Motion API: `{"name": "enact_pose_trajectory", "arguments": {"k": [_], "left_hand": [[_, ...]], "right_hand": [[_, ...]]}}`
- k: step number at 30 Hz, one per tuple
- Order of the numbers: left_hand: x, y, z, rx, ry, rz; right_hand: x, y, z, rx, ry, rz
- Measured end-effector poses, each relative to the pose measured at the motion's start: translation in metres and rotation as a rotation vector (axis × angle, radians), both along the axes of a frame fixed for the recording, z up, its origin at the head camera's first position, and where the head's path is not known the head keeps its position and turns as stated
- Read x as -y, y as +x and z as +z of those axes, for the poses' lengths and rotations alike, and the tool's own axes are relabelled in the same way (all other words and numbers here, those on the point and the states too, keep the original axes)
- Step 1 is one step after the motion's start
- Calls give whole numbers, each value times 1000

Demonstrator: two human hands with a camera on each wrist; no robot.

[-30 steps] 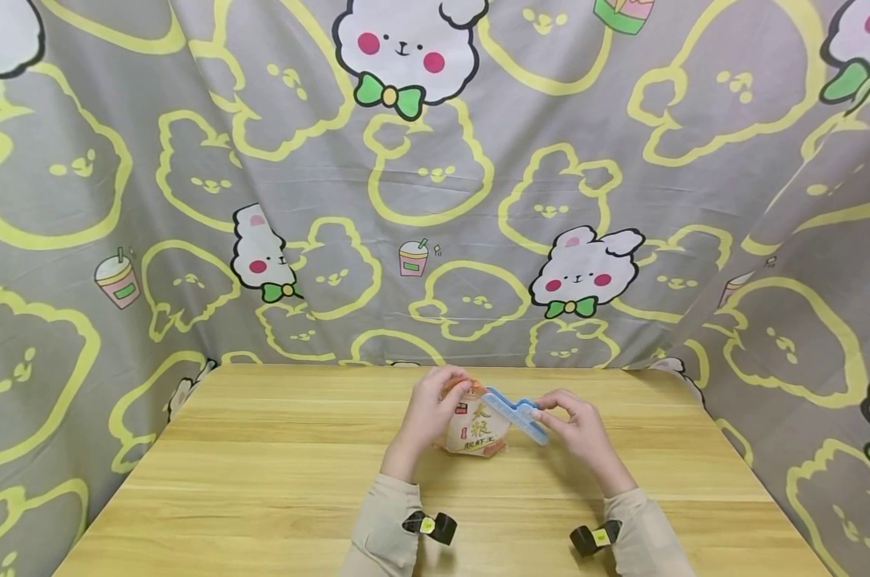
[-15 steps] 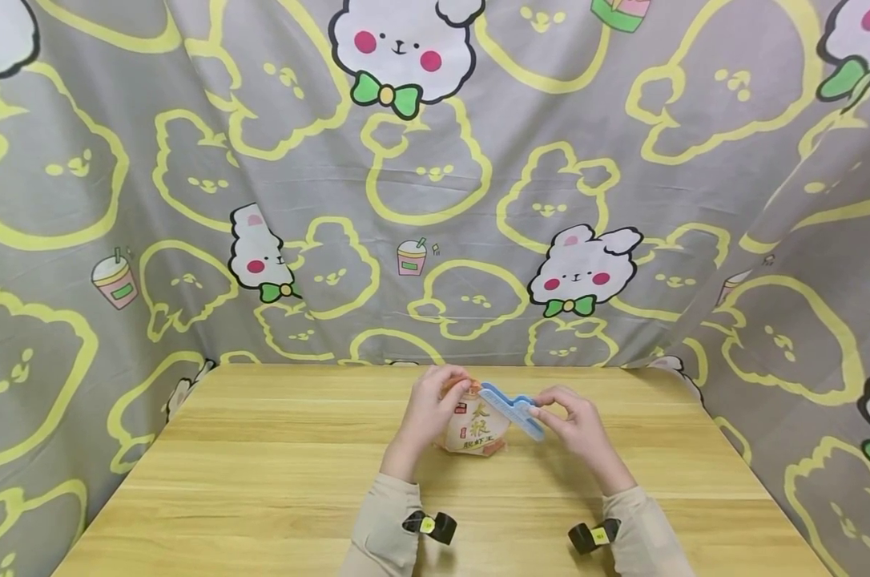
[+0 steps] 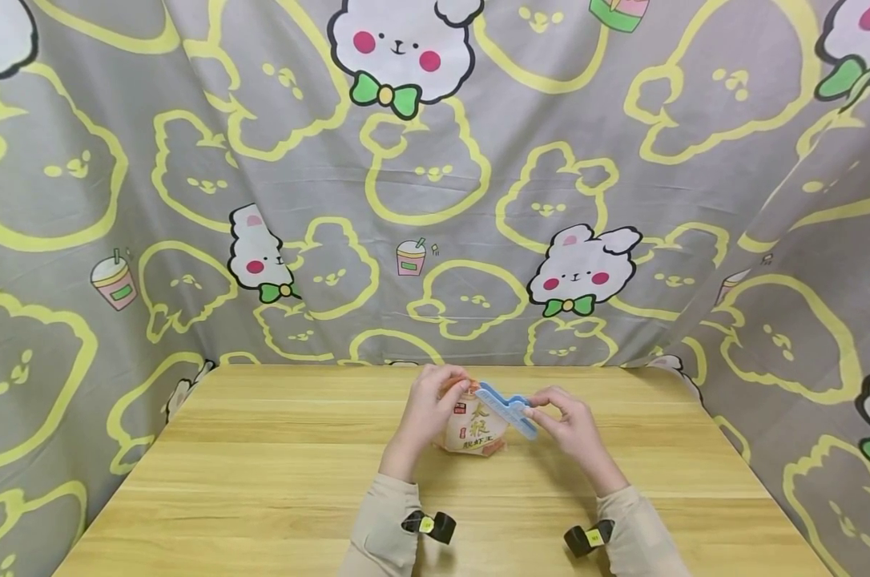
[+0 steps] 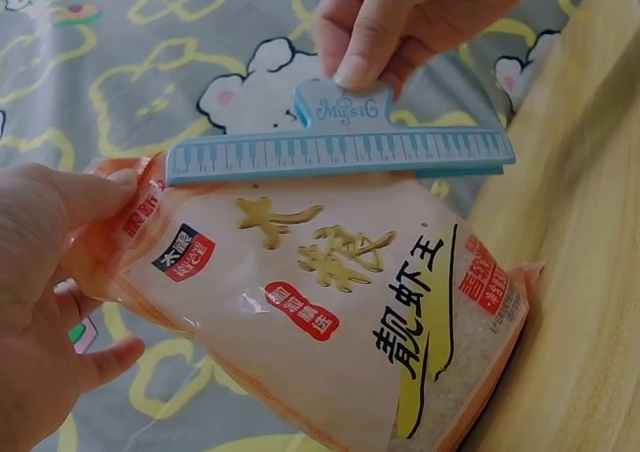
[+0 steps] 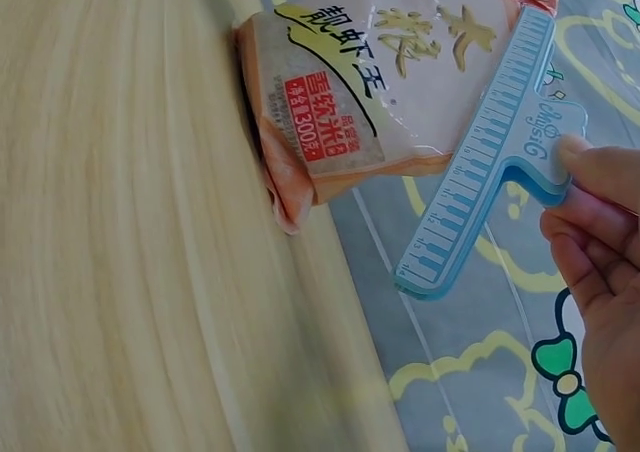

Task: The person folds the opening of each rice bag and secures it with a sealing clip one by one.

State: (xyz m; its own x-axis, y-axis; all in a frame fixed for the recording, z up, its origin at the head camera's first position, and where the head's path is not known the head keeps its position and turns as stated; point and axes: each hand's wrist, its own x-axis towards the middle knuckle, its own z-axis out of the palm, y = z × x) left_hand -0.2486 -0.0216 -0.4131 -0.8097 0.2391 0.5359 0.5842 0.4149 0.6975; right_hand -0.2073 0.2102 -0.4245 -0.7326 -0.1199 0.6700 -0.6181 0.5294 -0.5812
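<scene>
A small bag of rice [image 4: 300, 282] with orange edges and gold lettering stands on the table. My left hand [image 3: 429, 409] pinches its upper corner between thumb and fingers. Along the bag's top edge lies a long light-blue clip [image 4: 340, 154] printed with piano keys and "Music". Its tab is pinched by my right hand [image 3: 570, 421], thumb on one side and fingers on the other. In the right wrist view the clip [image 5: 480, 157] slants beside the bag's top, one end reaching past the bag. Whether its jaws have closed on the bag I cannot tell.
The wooden table [image 3: 276, 473] extends around both arms. Behind and beside it hangs a grey curtain [image 3: 320, 184] with cartoon animals. A black wrist camera [image 3: 435, 526] sits at the left cuff, another camera [image 3: 586, 538] at the right cuff.
My right hand has shifted slightly left with the clip, which now reaches further along the bag's top edge. My left hand and the rice bag have barely moved.
</scene>
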Motion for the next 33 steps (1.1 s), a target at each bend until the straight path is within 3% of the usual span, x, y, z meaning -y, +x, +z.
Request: {"name": "enact_pose_trajectory", "arguments": {"k": [18,33], "left_hand": [[0,0,2,-6,26,-5],[1,3,4,3,28,26]], "right_hand": [[7,-1,-1,-43,-34,8],[8,-1,-2,27,-2,-47]]}}
